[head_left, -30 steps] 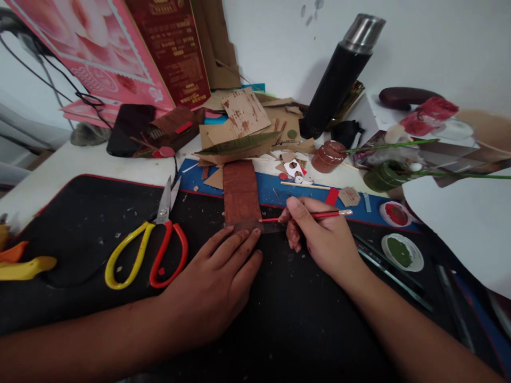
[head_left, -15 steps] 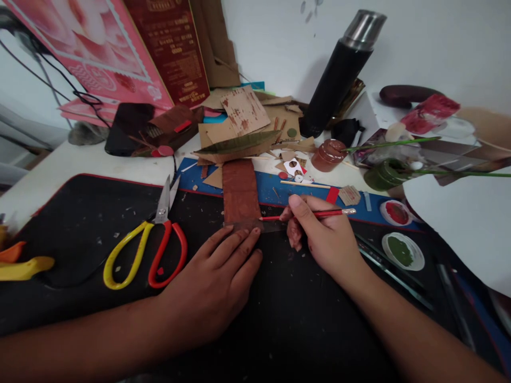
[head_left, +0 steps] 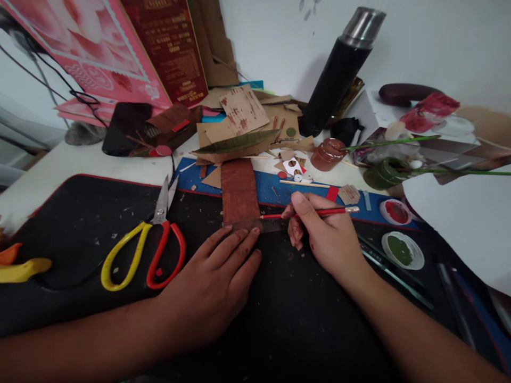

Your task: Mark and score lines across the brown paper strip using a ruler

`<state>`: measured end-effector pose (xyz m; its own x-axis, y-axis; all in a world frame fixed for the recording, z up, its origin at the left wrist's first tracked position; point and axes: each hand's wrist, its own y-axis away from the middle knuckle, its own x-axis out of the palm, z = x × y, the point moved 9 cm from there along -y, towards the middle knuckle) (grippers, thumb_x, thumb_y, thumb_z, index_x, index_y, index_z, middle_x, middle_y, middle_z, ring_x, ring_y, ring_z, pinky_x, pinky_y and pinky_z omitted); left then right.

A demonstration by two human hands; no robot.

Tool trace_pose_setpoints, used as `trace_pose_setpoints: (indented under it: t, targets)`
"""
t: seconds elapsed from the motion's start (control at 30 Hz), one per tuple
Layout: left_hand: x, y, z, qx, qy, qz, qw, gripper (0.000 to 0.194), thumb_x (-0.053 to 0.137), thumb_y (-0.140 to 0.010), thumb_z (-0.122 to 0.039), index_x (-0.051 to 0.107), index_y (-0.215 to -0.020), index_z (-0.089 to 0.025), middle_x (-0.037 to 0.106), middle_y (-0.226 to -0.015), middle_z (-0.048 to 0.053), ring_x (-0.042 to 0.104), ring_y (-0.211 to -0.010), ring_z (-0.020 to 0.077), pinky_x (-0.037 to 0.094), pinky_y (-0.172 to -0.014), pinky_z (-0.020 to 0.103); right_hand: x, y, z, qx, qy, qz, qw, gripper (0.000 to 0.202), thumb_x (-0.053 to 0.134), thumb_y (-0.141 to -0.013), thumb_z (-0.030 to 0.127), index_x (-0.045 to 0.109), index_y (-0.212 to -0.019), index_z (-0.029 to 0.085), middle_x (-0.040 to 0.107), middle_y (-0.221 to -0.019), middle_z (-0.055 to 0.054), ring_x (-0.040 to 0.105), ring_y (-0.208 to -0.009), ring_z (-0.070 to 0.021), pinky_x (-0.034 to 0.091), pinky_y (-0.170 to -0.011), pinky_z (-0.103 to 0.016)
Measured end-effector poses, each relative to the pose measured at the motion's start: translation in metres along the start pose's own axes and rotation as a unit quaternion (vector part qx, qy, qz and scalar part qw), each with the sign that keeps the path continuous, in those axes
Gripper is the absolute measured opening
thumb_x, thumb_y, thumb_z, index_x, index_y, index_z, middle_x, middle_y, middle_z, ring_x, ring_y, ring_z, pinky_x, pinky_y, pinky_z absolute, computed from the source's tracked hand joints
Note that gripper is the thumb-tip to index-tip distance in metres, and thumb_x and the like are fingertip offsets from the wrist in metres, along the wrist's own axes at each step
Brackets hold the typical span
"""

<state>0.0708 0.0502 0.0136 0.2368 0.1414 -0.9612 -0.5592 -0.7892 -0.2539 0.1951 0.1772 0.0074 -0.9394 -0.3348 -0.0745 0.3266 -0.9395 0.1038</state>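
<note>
A brown painted strip (head_left: pixel 240 191) lies on the black mat, with a clear ruler (head_left: pixel 271 227) across its near end. My left hand (head_left: pixel 223 276) rests flat, its fingers stretched out and their tips pressing on the ruler. In my right hand (head_left: pixel 327 234) is a red pencil (head_left: pixel 273 216), pinched between thumb and fingers. The pencil's tip touches or nearly touches the strip's right edge, just above the ruler. Scissors (head_left: pixel 161 213) with one yellow and one red handle lie partly open to the left of my left hand.
A black flask (head_left: pixel 335 80) stands at the back beside cardboard scraps (head_left: pixel 243 109) and a long green leaf shape (head_left: pixel 239 142). Brown (head_left: pixel 328 154) and green (head_left: pixel 383 174) paint jars sit at the right, with lids of red (head_left: pixel 395 211) and green (head_left: pixel 403 251) paint nearer.
The camera view has shifted very slightly. Both hands, the ruler and the strip hold nearly the same positions, and the right hand keeps its grip on the pencil.
</note>
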Motion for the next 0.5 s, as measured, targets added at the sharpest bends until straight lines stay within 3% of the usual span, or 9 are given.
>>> trace_pose_setpoints:
  t: [0.5]
  targets:
    - [-0.0006,-0.0005,-0.0006,0.008,-0.015,-0.002,1.000,0.043,0.057,-0.098,-0.030,0.061,-0.135,-0.010,0.052,-0.157,0.021,0.050,-0.143,0.0342,0.031,-0.125,0.052,0.0006,0.0016,-0.0029,-0.006,0.003,0.004,1.000,0.042,0.061,-0.101,0.055,0.068,-0.077,0.021,0.056,-0.047,0.005,0.054,-0.040,-0.0101,0.041,-0.040,-0.022]
